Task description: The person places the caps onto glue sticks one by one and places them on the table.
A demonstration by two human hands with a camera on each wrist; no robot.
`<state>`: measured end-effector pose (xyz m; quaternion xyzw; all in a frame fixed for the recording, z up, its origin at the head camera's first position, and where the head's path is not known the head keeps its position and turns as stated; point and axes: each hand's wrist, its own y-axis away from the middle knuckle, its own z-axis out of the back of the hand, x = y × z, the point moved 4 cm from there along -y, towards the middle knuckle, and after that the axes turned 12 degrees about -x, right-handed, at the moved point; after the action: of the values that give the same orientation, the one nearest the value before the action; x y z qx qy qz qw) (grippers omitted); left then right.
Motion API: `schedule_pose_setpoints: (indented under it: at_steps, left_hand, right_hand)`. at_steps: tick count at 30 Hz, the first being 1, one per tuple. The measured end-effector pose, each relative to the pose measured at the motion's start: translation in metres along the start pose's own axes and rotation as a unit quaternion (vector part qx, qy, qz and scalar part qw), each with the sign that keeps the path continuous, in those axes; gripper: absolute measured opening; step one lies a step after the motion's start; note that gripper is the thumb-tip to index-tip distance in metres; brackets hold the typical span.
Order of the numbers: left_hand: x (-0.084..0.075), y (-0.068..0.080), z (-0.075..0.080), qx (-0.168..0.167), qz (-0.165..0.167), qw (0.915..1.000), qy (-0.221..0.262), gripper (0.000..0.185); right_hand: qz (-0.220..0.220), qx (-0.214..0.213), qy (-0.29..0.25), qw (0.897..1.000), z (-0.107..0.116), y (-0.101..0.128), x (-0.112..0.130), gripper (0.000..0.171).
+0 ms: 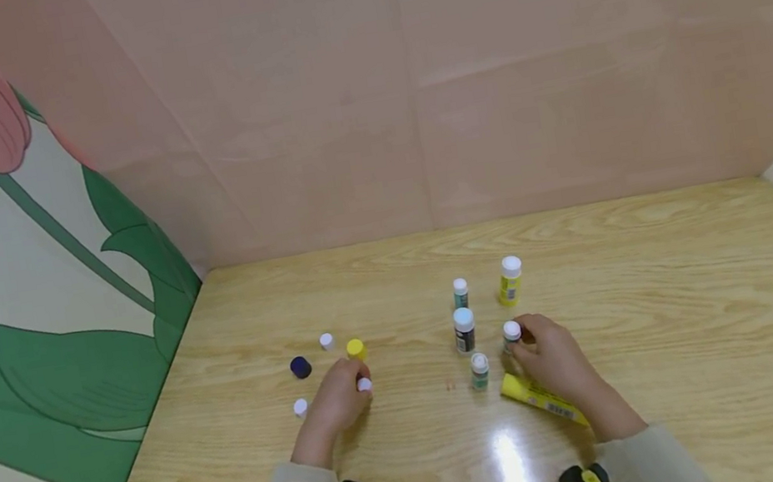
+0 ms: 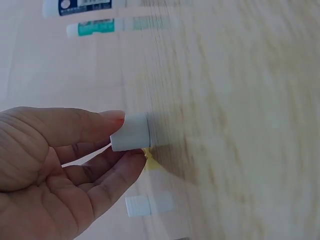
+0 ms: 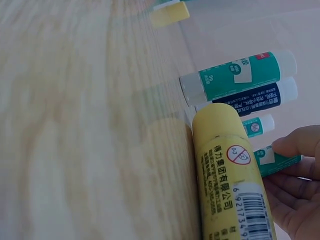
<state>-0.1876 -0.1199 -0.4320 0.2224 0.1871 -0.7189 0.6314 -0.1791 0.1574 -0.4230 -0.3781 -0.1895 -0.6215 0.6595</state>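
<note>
The left hand (image 1: 339, 400) pinches a white cap (image 1: 365, 384), the right hand (image 1: 553, 358) grips a capped stick (image 1: 512, 335); three sticks stand capped, loose caps wait on the surface (image 1: 674, 330).

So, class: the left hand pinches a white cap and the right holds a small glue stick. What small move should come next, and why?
Probably bring the white cap in the left hand across to the small glue stick held upright by the right hand; they sit well apart on the table.

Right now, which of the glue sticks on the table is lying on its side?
The big yellow glue stick lying under the right hand, its barcode label showing. The other glue sticks, such as the yellow one at the back, stand upright.
</note>
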Motion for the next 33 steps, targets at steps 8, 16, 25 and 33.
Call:
schedule_pose_setpoints:
  at_steps: [8, 16, 25, 33]
  left_hand:
    - [-0.002, 0.002, -0.001, -0.009, -0.024, 0.9996, -0.011, 0.009]
    - [-0.003, 0.005, 0.001, -0.014, -0.031, 0.9993, -0.015, 0.008]
    - [-0.01, 0.019, 0.014, -0.041, -0.01, 0.9988, 0.026, 0.015]
    - [-0.024, 0.028, 0.012, -0.062, -0.023, 0.9962, 0.056, 0.016]
  right_hand:
    - [0.016, -0.029, -0.025, 0.999, 0.006, 0.004, 0.004, 0.018]
    - [0.039, -0.05, -0.054, 0.997, 0.013, 0.009, 0.013, 0.017]
    - [0.061, -0.08, -0.07, 0.992, 0.019, 0.017, 0.023, 0.018]
    - [0.069, -0.096, -0.048, 0.992, 0.03, 0.026, 0.026, 0.021]
